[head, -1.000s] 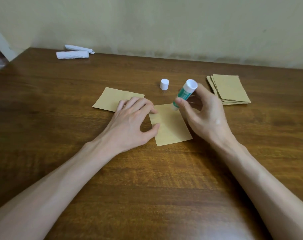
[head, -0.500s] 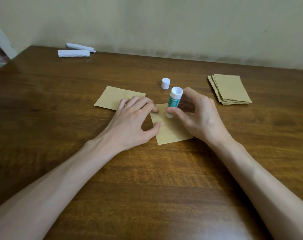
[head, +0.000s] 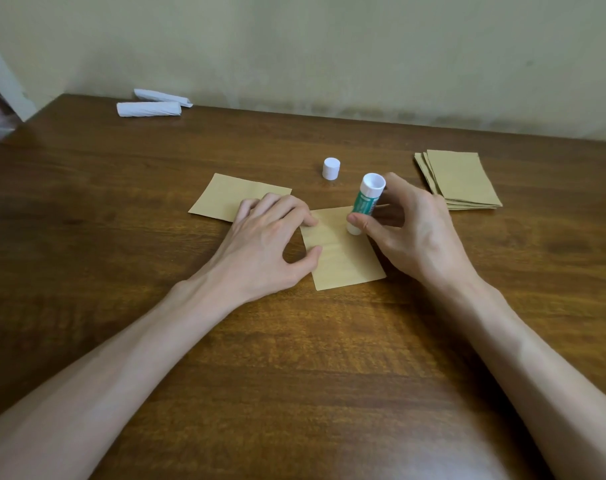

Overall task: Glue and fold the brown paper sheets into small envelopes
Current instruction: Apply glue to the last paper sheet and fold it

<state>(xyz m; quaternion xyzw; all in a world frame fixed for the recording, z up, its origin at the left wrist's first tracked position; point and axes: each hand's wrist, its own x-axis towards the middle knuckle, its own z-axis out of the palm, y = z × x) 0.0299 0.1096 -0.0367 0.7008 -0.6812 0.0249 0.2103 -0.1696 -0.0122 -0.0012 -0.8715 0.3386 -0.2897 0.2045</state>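
Gluing: right hand pinches green-and-white glue stick, tip down on square brown paper sheet.
Sheet pinned by spread left hand; best to stroke lightly along the edge.

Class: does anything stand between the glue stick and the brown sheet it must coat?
Nothing visible does. The glue stick, gripped by the right hand, meets the sheet directly; the left hand pins its left edge, aside.

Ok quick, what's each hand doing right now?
Left hand: open, fingertips pressing down the square brown paper sheet.
Right hand: closed around the green-and-white glue stick, lower end on that sheet.
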